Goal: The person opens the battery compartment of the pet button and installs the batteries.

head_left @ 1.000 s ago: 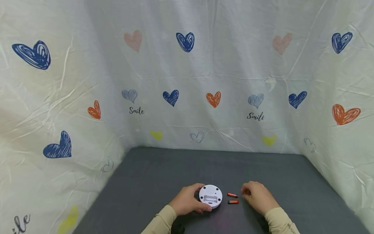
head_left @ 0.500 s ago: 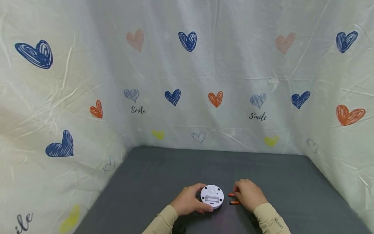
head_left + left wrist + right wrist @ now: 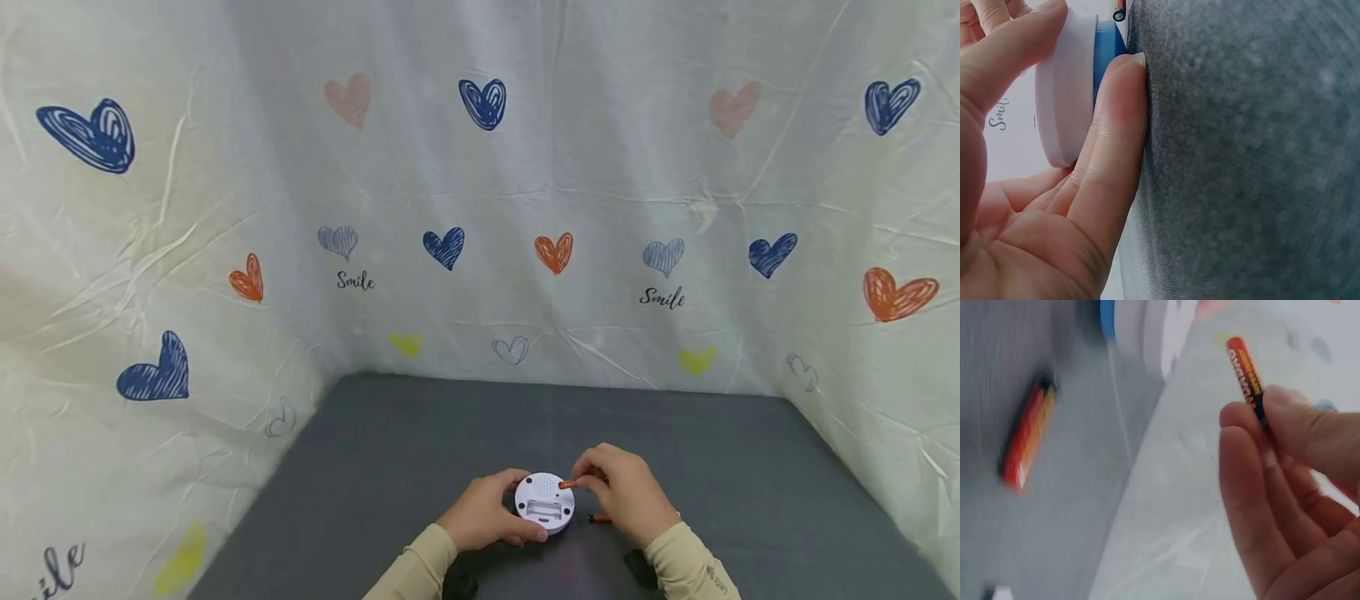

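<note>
My left hand grips a round white device by its left side, thumb near the front edge. Its upper face shows an uncovered battery slot, small dark feet and a patch of holes. In the left wrist view the device has a blue part beneath its white body. Between thumb and fingertips my right hand pinches a red and black battery, which is over the device's right edge in the head view. A second battery lies on the table, below the right hand.
The dark grey table reaches back to a white curtain printed with hearts, which also stands along both sides. Tan sleeves cover both forearms.
My right hand has come left, picked up the farther battery from the table and carried it to the device. The left hand keeps holding the device in about the same place.
</note>
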Action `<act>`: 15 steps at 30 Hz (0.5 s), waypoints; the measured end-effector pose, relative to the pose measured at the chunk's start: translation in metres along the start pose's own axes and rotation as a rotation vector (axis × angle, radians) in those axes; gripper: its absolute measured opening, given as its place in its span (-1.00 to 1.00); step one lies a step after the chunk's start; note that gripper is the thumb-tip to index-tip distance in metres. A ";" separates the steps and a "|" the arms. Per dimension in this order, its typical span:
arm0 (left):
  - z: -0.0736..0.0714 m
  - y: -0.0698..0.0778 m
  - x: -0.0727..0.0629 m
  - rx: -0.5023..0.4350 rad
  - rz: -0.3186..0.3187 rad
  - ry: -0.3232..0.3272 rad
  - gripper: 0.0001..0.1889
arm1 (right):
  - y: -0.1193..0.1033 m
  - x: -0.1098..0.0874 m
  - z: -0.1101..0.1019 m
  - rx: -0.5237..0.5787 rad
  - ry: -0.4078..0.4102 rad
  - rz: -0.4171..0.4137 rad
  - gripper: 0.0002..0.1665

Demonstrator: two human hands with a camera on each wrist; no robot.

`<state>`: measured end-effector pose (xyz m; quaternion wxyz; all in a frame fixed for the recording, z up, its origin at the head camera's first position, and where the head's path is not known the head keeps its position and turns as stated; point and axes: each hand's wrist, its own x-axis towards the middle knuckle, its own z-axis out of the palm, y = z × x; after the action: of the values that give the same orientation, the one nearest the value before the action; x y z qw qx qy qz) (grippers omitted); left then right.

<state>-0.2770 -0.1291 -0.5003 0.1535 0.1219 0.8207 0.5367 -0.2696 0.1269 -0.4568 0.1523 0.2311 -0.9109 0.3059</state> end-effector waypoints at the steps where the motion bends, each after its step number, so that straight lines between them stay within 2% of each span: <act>1: 0.000 0.000 0.000 -0.003 0.001 -0.002 -0.11 | -0.002 0.000 0.004 0.016 -0.010 -0.035 -0.77; 3: -0.001 0.001 -0.001 -0.004 0.002 -0.004 -0.12 | -0.006 0.000 0.012 0.021 -0.034 -0.090 -0.78; 5: 0.000 0.001 -0.001 -0.006 0.004 -0.003 -0.13 | -0.009 0.000 0.018 0.007 -0.053 -0.111 -0.78; 12: 0.001 0.001 -0.002 -0.003 0.021 0.001 -0.13 | -0.009 -0.004 0.035 0.037 -0.090 -0.106 -0.71; 15: 0.001 0.002 -0.002 -0.005 0.026 0.002 -0.13 | -0.008 -0.004 0.037 0.061 -0.107 -0.058 -0.72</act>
<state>-0.2743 -0.1285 -0.4990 0.1460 0.1318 0.8179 0.5406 -0.2672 0.0994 -0.4835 0.1050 0.2781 -0.9009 0.3163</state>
